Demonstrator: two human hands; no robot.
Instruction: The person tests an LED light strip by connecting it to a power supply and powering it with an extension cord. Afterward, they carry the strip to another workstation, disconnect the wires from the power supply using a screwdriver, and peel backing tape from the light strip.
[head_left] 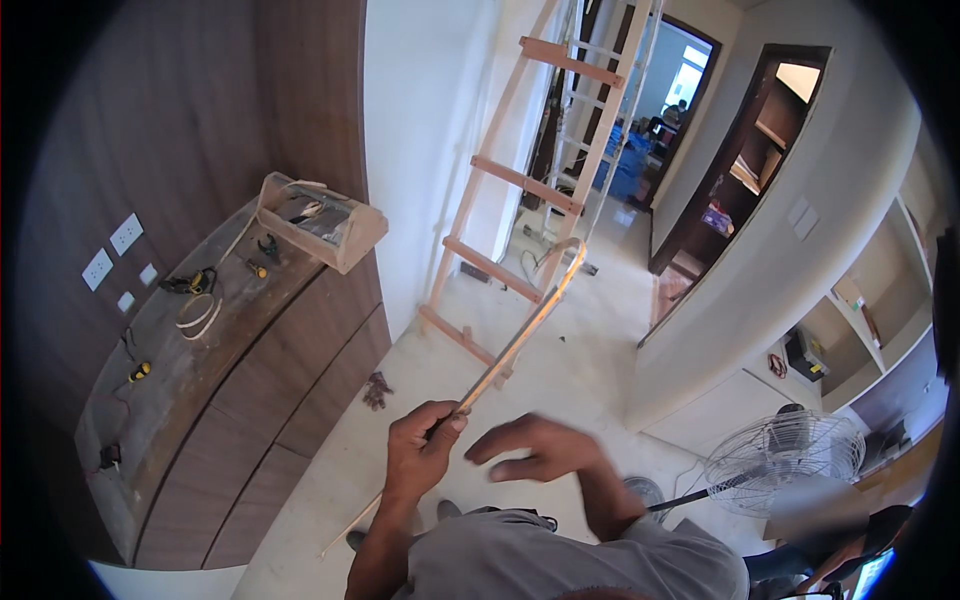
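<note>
My left hand (425,445) is closed around a long, thin, bendy strip (518,345), yellow-orange along one face. Beyond the fist it rises away from me and curls over in a loop at its far end. A thin pale tail of it seems to come out below the fist toward the floor. Just right of it, my right hand (535,448) is slightly blurred and held in the air. Its fingers are stretched out and apart from the thumb, with nothing between them. What exactly the strip is made of does not show.
A wooden ladder (525,180) stands ahead. On the curved brown cabinet (235,340) at left lie a wooden tool tray (330,225), yellow-black tools and a coiled pale strip (200,318). A wire-cage fan (790,448) and another person (875,540) are at lower right. Shelves (880,300) line the right.
</note>
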